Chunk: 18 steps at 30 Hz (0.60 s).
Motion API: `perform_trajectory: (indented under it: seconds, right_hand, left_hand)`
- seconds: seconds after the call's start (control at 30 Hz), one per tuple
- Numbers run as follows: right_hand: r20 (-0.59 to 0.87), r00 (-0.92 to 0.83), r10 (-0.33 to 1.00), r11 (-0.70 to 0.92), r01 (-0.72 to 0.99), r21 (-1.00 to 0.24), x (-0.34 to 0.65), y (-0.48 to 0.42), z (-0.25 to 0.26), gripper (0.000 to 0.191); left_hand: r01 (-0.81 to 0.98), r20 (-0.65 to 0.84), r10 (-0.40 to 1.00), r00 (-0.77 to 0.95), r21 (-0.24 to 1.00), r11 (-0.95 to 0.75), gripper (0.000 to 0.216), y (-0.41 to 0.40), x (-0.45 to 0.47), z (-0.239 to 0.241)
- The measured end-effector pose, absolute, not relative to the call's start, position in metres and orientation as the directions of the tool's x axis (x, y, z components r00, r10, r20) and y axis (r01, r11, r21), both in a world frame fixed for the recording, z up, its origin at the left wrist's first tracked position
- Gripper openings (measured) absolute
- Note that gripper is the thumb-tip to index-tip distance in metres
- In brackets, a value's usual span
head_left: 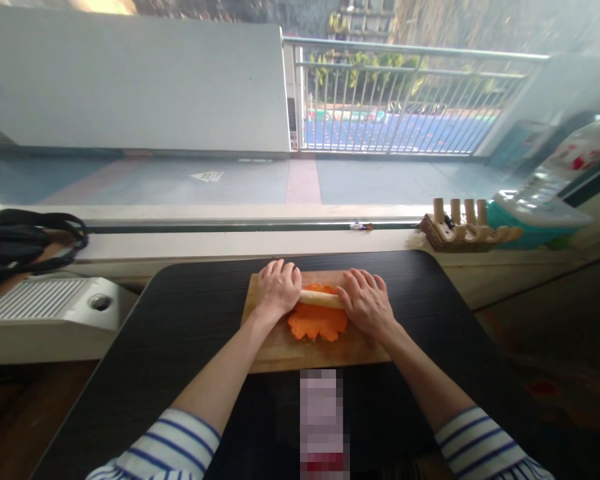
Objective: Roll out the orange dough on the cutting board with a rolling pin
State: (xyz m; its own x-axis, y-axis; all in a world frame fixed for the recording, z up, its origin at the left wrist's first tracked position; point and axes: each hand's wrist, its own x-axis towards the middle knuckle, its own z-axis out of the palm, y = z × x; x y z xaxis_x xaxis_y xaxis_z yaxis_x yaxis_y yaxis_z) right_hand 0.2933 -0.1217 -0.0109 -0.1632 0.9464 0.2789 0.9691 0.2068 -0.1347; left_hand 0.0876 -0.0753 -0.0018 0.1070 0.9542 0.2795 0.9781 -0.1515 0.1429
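Note:
A light wooden rolling pin point(322, 299) lies across a flattened sheet of orange dough point(319, 323) with a wavy, cracked edge. My left hand point(279, 285) is closed over the pin's left end, and my right hand point(367, 299) is closed over its right end. Both ends of the pin are hidden under the palms. Beneath the dough is a rectangular wooden board point(273, 357), which rests on a black table point(190, 333). Part of the dough sticks out beyond the pin on the far side.
Behind the table runs a white window sill point(220, 245). On its right stand a wooden rack point(460, 233) with pegs, a teal container point(515, 223) and a clear plastic bottle point(570, 160). At left are a black bag point(25, 240) and a white slatted unit point(55, 313).

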Motion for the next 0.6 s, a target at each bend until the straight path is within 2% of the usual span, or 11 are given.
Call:
perform_trajectory:
  seconds: [0.2, 0.47, 0.6]
  right_hand:
    - [0.29, -0.194, 0.937, 0.231, 0.968, -0.101, 0.29, -0.142, -0.014, 0.051]
    - [0.3, -0.282, 0.911, 0.326, 0.939, -0.11, 0.29, -0.175, -0.014, 0.05]
    - [0.31, -0.332, 0.891, 0.393, 0.906, -0.158, 0.294, -0.192, -0.019, 0.051]
  left_hand:
    - [0.975, 0.327, 0.93, 0.165, 0.09, -0.205, 0.043, -0.1, 0.08, -0.01]
    - [0.96, 0.368, 0.912, 0.182, 0.134, -0.246, 0.053, -0.138, 0.071, -0.02]
    - [0.949, 0.393, 0.894, 0.215, 0.132, -0.287, 0.054, -0.162, 0.065, -0.021]
